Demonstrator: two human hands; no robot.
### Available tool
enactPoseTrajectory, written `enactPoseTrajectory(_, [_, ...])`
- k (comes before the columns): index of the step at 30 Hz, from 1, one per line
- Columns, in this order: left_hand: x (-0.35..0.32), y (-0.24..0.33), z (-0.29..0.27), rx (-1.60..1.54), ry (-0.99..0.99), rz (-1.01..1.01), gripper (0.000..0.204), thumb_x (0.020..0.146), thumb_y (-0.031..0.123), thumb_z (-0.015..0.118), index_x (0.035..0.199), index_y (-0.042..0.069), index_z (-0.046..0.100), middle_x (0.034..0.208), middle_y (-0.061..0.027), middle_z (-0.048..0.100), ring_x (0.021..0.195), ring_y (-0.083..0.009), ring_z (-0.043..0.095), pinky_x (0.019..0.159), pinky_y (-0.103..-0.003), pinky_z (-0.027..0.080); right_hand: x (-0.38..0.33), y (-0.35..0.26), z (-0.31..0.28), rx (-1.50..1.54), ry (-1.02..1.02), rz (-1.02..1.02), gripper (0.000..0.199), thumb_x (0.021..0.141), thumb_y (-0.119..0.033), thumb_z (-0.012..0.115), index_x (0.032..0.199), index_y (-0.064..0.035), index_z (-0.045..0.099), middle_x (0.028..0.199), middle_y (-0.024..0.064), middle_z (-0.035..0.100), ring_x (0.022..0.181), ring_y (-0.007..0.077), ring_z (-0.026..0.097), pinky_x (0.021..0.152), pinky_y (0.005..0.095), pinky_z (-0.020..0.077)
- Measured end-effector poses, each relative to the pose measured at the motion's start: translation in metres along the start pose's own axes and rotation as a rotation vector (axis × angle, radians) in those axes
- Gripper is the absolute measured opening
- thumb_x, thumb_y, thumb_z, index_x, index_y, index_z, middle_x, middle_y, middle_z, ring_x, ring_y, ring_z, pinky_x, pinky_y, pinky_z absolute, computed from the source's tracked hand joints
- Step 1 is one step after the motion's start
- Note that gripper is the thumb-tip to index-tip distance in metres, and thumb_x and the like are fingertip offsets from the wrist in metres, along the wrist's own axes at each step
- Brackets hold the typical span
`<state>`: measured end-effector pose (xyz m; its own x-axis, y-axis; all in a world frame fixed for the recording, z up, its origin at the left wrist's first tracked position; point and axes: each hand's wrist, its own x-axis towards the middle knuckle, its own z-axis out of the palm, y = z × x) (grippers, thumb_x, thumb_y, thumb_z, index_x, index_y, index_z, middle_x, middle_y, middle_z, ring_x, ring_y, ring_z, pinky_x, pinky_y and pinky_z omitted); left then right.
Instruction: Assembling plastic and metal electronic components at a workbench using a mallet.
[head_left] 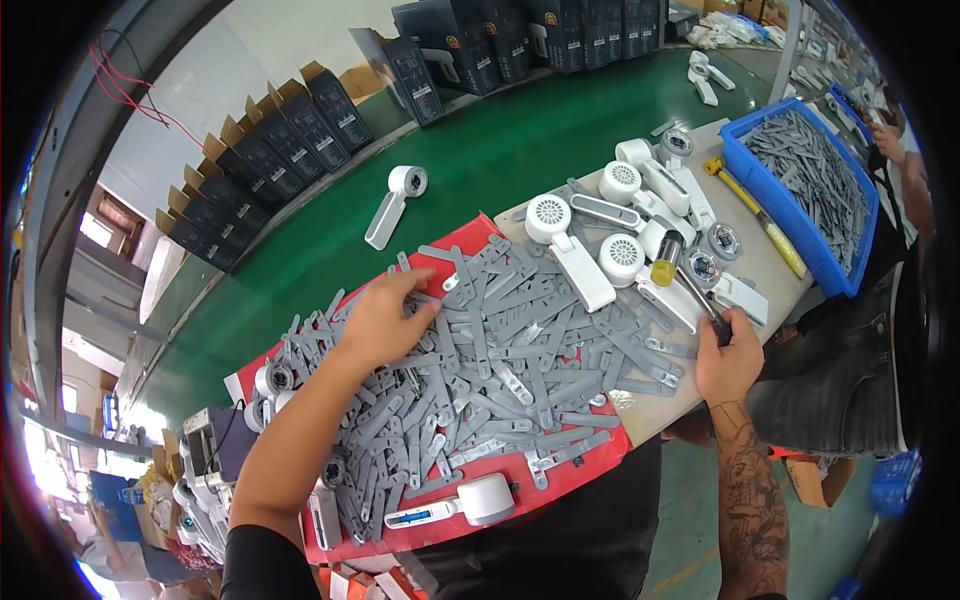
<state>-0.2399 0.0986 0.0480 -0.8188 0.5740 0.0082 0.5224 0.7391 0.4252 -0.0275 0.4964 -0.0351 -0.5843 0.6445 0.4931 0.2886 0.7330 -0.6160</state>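
Note:
My left hand (388,315) hovers over or rests on the pile of grey plastic strips (520,330), its fingers stretched and the thumb apart. Nothing shows in it. In my right hand (730,362) is a small mallet (667,258) with a yellow face, gripped by its dark handle. The mallet's head is above several white handheld fans (572,255) heaped at the pile's right. The strips lie on a red sheet (590,455). Near its front edge sits another white fan piece (485,498). One more white fan part (398,205) lies alone on the green surface.
A blue bin (745,160) full of grey strips stands at the right, with a yellow-handled hammer (765,225) beside it. Dark boxes (260,165) line the far side of the green conveyor belt (500,140). A person (900,150) works at the far right.

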Motion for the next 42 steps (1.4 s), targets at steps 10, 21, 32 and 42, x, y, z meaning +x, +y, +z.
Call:
enactPoseTrajectory(10, [0.063, -0.007, 0.066, 0.176, 0.206, 0.241, 0.074, 0.088, 0.061, 0.079, 0.141, 0.010, 0.069, 0.153, -0.0265, 0.058, 0.141, -0.0499, 0.053, 0.121, -0.054, 0.042, -0.002, -0.003, 0.013, -0.059, -0.045, -0.039, 0.020, 0.087, -0.025, 0.080, 0.095, -0.0096, 0.070, 0.082, 0.0164, 0.072, 0.077, 0.0395, 0.072, 0.072, 0.0469, 0.0557])
enactPoseTrajectory(21, [0.067, 0.045, 0.039, -0.039, 0.083, 0.033, 0.019, 0.087, 0.029, 0.084, 0.092, 0.011, 0.081, 0.103, -0.0112, 0.076, 0.096, -0.0295, 0.073, 0.080, -0.046, 0.057, 0.000, 0.004, -0.007, -0.014, -0.030, 0.030, 0.022, 0.085, -0.025, 0.081, 0.092, -0.0093, 0.068, 0.084, 0.0153, 0.071, 0.079, 0.0398, 0.070, 0.069, 0.0479, 0.0537])
enactPoseTrajectory(32, [0.035, 0.043, 0.005, -0.568, 0.286, -0.050, 0.016, 0.097, 0.018, 0.081, 0.107, 0.006, 0.077, 0.092, -0.0031, 0.069, 0.084, -0.0129, 0.068, 0.076, -0.026, 0.052, -0.005, 0.009, 0.008, -0.006, -0.025, -0.041, 0.025, 0.086, -0.028, 0.082, 0.094, -0.0091, 0.068, 0.086, 0.0160, 0.072, 0.082, 0.0415, 0.070, 0.071, 0.0496, 0.0540])
enactPoseTrajectory(42, [-0.221, 0.073, 0.026, -0.336, 0.165, 0.157, 0.026, 0.086, 0.002, 0.083, 0.112, 0.005, 0.082, 0.080, -0.0083, 0.065, 0.078, -0.0282, 0.061, 0.075, -0.040, 0.050, 0.003, 0.008, 0.004, -0.052, -0.074, -0.053, 0.027, 0.100, -0.030, 0.075, 0.095, -0.0056, 0.066, 0.081, 0.0142, 0.069, 0.073, 0.0328, 0.068, 0.069, 0.0413, 0.0520])
